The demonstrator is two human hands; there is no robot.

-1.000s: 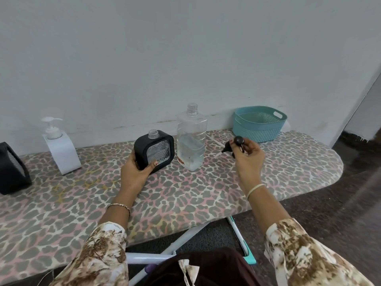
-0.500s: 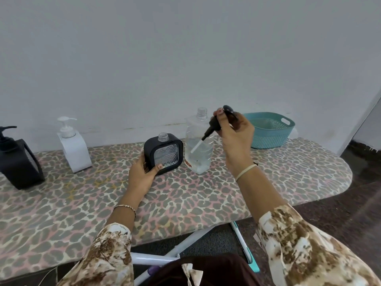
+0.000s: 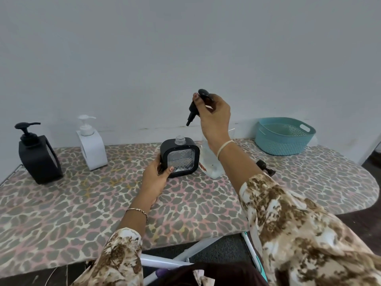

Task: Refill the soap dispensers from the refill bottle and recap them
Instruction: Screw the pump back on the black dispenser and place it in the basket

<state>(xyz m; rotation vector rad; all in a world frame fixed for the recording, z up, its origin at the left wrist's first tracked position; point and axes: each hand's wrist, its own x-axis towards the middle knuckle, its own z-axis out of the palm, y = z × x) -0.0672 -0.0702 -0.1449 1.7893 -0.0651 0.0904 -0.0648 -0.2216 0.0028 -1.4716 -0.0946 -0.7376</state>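
Both grips were full: the left grip (image 3: 155, 176) clasped the probably light, slick dispenser (image 3: 181, 162) by its side, while the right grip (image 3: 214, 118) pinched its stiff pump (image 3: 192, 112) at the head.

Refill bottle (image 3: 208, 164) mostly behind the right wrist (image 3: 223, 147); dark cap (image 3: 266, 169) partly behind the sleeve (image 3: 288, 213).

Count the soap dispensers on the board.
3: a black dispenser far left, a white dispenser beside it, an uncapped dispenser at centre, held by the left hand. None seems hidden.
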